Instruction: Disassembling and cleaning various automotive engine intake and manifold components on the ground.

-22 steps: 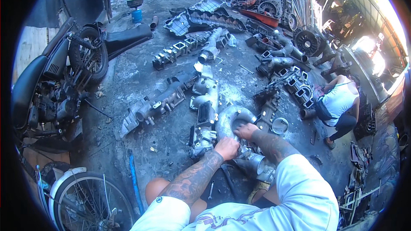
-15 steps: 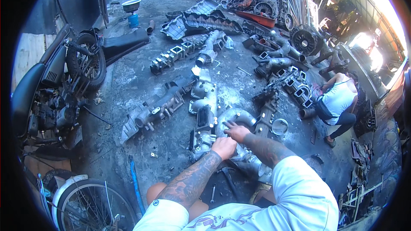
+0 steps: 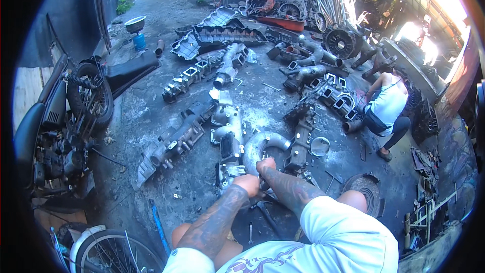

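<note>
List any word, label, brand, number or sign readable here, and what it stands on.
None can be read.
White shirt: purple print, no legible letters.
Blue canister: too small to tell any marking.
Curved metal pipe: no lettering I can make out.

Shirt point(image 3: 348, 237): white, loose, with a curling purple print point(image 3: 273, 257) across the front
Left sleeve point(image 3: 191, 263): white, short, wide, bearing a small mark near its hem
Right sleeve point(image 3: 321, 215): white, short, wide at the opening
Forearms point(image 3: 214, 222): bare, densely tattooed from wrist toward elbow
Left hand point(image 3: 246, 184): bare
Right hand point(image 3: 266, 164): bare
Knees point(image 3: 353, 199): bare, rounded
</note>
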